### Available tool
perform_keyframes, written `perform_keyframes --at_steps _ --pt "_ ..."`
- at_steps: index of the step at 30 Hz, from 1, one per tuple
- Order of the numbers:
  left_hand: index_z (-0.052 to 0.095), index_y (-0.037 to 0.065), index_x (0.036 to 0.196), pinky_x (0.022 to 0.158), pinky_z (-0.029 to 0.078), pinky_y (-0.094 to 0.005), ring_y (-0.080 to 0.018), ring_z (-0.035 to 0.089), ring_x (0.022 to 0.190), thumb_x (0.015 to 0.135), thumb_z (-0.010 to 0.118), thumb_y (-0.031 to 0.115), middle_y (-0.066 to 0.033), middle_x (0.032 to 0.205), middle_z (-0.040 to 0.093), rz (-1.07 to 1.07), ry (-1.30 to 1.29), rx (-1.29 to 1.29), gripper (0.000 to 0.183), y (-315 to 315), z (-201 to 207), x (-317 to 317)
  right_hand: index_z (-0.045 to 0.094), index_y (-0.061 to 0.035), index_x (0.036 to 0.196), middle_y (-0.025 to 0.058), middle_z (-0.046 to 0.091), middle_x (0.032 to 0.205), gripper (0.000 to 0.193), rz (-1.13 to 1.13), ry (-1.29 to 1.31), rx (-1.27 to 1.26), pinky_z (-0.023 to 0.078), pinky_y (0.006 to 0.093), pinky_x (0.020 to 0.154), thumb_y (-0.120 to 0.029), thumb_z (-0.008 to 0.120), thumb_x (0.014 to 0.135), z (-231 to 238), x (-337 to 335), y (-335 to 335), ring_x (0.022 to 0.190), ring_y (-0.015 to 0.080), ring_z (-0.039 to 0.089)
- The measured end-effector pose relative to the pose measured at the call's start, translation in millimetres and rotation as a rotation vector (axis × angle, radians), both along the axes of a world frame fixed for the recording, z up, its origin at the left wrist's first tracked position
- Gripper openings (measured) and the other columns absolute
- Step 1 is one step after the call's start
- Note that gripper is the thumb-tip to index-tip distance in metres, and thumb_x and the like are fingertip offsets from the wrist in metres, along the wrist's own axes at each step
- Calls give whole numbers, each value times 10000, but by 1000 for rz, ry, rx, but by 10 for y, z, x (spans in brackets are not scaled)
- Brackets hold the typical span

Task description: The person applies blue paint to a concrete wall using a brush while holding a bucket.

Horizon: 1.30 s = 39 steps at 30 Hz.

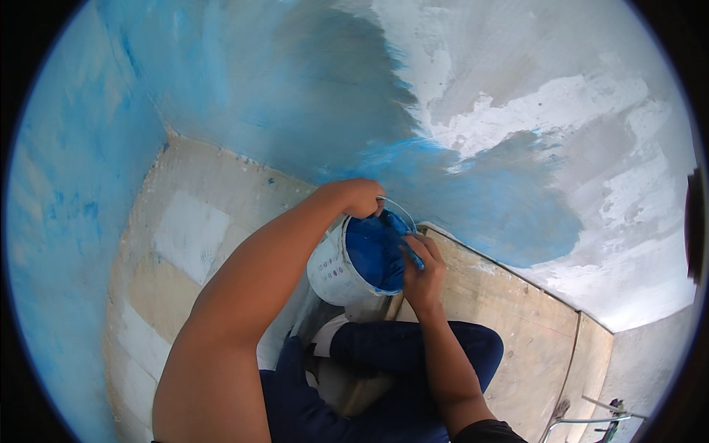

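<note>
A white plastic bucket (331, 272) with blue paint (367, 251) inside is tilted, its mouth toward the right. My left hand (360, 196) is closed round the bucket's thin wire handle (401, 210) at the far rim. In my right hand (425, 279), at the bucket's right rim, is a paintbrush (416, 258) smeared with blue. Its bristle end reaches into the bucket's mouth, and its exact outline blends with the paint there. Behind the bucket, the wall (473, 199) carries patchy blue paint over grey and white.
My bent legs in dark blue trousers (458, 347) are just below the bucket. Wooden boards (509, 310) form a raised surface on the right. A patched grey floor (244, 177) lies to the left, beside a blue-painted wall (66, 221). Metal tubing (591, 420) stands at lower right.
</note>
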<state>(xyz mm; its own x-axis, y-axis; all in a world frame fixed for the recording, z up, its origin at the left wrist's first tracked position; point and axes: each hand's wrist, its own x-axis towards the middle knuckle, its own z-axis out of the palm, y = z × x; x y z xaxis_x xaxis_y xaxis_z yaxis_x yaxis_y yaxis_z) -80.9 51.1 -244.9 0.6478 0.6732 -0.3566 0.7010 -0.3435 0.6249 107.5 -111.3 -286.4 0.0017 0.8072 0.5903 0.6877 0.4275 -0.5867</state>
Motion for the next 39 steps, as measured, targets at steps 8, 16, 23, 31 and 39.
perform_keyframes --at_steps 8,16,23,31,39 --pt "703 69 905 733 489 -422 -300 650 796 887 529 64 -164 831 690 98 -60 78 175 -87 -36 -26 719 -4 1064 181 703 1006 237 12 95 -32 541 381 807 55 733 834 3 82 70 897 352 700" --pt "702 54 868 753 483 -442 -335 633 785 882 551 25 -190 806 658 140 -237 432 154 -179 -233 -132 729 -25 1080 178 706 1012 252 82 225 -28 544 387 755 39 742 836 -32 176 143 871 369 694" --pt "712 82 951 573 417 -318 -154 491 616 937 604 52 -59 759 567 407 -302 -89 112 -426 321 -260 736 -13 1055 169 712 993 217 146 260 -40 542 385 742 31 746 843 118 200 109 860 344 698" --pt "682 18 1013 521 286 -263 -69 344 535 951 648 151 43 666 446 607 -353 -537 151 -886 1235 -57 717 24 1079 103 720 981 164 389 935 -325 573 298 731 -33 733 926 243 378 130 803 158 696" --pt "566 100 826 507 349 -244 -64 320 459 931 631 166 78 581 392 999 -968 -441 140 -879 2399 26 641 -38 1198 96 721 1066 272 360 1697 -153 575 306 751 -114 732 953 360 851 74 949 223 723"
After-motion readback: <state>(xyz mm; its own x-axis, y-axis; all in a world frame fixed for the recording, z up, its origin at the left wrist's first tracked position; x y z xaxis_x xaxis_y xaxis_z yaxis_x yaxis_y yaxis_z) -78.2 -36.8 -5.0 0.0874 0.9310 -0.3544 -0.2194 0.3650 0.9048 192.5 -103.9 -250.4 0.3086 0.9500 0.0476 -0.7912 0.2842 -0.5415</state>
